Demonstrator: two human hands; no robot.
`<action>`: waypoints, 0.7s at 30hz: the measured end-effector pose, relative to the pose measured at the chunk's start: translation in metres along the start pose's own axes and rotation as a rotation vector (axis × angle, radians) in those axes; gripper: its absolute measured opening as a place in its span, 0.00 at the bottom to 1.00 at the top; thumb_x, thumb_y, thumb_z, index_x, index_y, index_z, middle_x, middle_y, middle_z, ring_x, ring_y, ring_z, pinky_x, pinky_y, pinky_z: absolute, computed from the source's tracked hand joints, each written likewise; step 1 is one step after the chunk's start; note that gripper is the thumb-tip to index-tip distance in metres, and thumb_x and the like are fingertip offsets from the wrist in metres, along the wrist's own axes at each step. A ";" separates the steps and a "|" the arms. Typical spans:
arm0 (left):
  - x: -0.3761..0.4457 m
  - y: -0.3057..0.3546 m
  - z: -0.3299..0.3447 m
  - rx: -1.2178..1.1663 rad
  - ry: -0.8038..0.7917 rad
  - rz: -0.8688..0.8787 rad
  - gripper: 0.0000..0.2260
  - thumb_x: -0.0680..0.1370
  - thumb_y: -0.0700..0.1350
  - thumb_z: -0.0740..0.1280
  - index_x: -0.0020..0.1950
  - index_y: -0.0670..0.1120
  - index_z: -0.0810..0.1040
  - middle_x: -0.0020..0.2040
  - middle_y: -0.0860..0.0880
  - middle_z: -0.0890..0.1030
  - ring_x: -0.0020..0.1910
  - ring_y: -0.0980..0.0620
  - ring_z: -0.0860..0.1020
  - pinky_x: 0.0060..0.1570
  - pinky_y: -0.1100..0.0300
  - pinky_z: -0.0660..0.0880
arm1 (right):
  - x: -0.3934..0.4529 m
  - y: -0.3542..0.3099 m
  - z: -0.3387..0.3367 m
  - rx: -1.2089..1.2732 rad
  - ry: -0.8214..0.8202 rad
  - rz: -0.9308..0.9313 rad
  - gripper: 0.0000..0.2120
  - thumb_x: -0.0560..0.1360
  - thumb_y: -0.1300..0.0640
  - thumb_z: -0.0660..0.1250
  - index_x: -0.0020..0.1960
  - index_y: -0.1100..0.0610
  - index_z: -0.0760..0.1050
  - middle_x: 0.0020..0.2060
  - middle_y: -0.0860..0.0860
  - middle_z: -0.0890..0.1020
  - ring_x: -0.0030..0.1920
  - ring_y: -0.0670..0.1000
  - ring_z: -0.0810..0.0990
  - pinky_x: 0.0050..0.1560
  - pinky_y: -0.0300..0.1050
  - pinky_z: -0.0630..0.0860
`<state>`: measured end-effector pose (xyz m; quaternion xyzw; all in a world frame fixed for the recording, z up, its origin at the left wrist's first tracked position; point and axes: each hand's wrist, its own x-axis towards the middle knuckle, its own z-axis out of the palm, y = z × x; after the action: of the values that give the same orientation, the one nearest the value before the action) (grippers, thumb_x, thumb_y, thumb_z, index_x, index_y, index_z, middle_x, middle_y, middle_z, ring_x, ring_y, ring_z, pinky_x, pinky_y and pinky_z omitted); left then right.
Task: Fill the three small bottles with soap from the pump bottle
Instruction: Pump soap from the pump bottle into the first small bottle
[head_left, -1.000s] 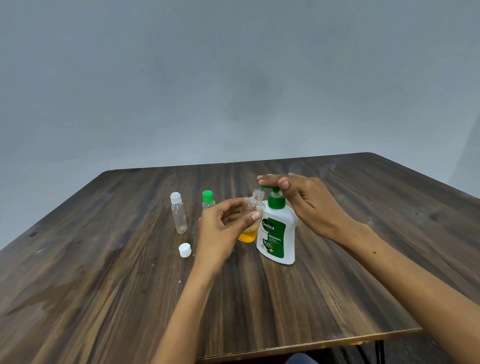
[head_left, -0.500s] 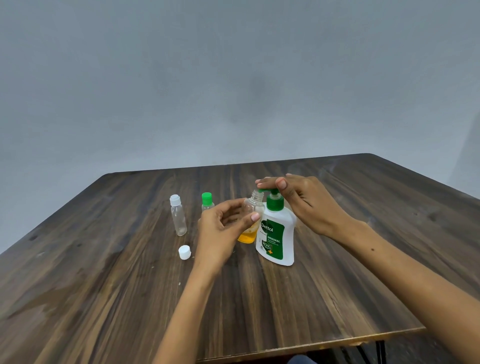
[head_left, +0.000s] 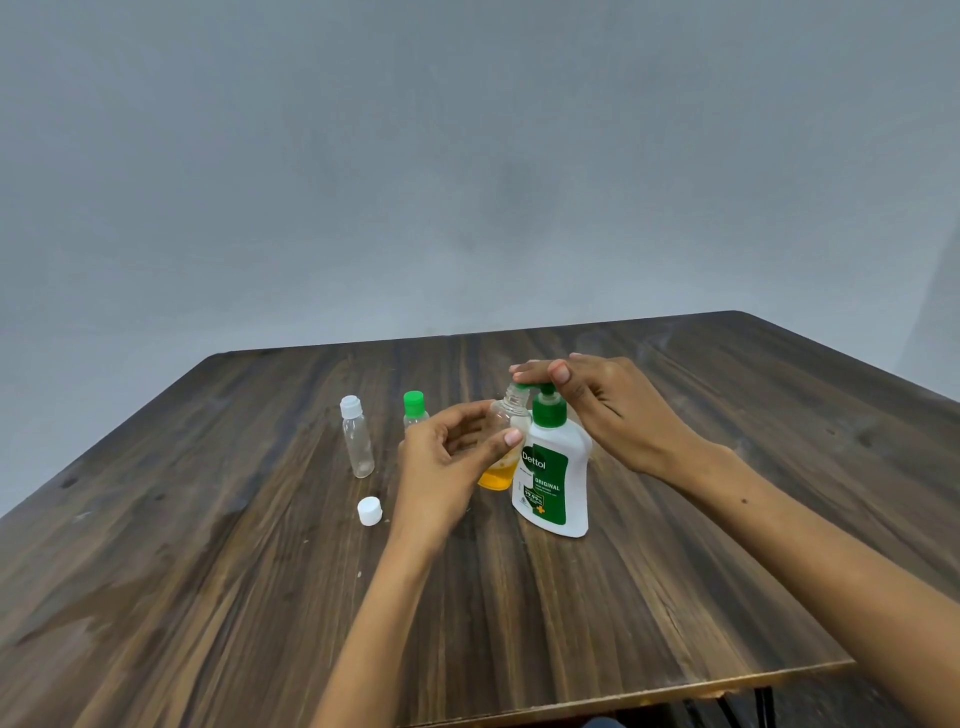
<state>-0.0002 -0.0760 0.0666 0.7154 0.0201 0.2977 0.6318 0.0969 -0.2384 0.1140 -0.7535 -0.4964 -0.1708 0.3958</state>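
Pump bottle (head_left: 553, 467) head is pressed lower than a second ago by flat fingers of right hand (head_left: 597, 405). Open small bottle (head_left: 506, 447), part-filled with orange soap, is gripped under the nozzle by left hand (head_left: 447, 462). Filling continues; the capped clear bottle (head_left: 356, 436) and green-capped bottle (head_left: 414, 410) are left standing on the table (head_left: 208, 571).

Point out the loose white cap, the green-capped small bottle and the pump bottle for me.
loose white cap (head_left: 369, 511), head view, on its top face.
green-capped small bottle (head_left: 413, 405), head view, on its green cap.
pump bottle (head_left: 550, 475), head view, on its green front label.
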 end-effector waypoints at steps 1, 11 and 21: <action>0.000 0.000 0.000 -0.003 -0.002 0.000 0.23 0.64 0.50 0.76 0.58 0.45 0.82 0.50 0.48 0.86 0.51 0.54 0.84 0.52 0.61 0.80 | 0.001 -0.001 -0.001 -0.001 0.001 -0.003 0.41 0.75 0.28 0.40 0.59 0.53 0.81 0.58 0.45 0.82 0.58 0.44 0.79 0.63 0.57 0.73; -0.001 -0.002 0.000 -0.024 0.002 -0.016 0.18 0.67 0.45 0.76 0.56 0.46 0.82 0.50 0.49 0.86 0.50 0.54 0.84 0.49 0.64 0.79 | 0.000 0.000 0.002 0.038 0.009 0.012 0.40 0.75 0.28 0.42 0.57 0.53 0.82 0.57 0.46 0.83 0.58 0.46 0.80 0.62 0.60 0.73; 0.001 0.000 0.001 -0.024 0.026 -0.004 0.15 0.67 0.39 0.78 0.52 0.47 0.82 0.49 0.48 0.86 0.49 0.53 0.84 0.49 0.63 0.80 | 0.002 0.004 -0.002 -0.022 0.011 -0.022 0.38 0.77 0.29 0.42 0.61 0.54 0.78 0.59 0.46 0.82 0.57 0.46 0.80 0.54 0.55 0.77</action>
<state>0.0009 -0.0765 0.0664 0.7038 0.0261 0.3062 0.6405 0.1014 -0.2396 0.1155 -0.7512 -0.5007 -0.1847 0.3884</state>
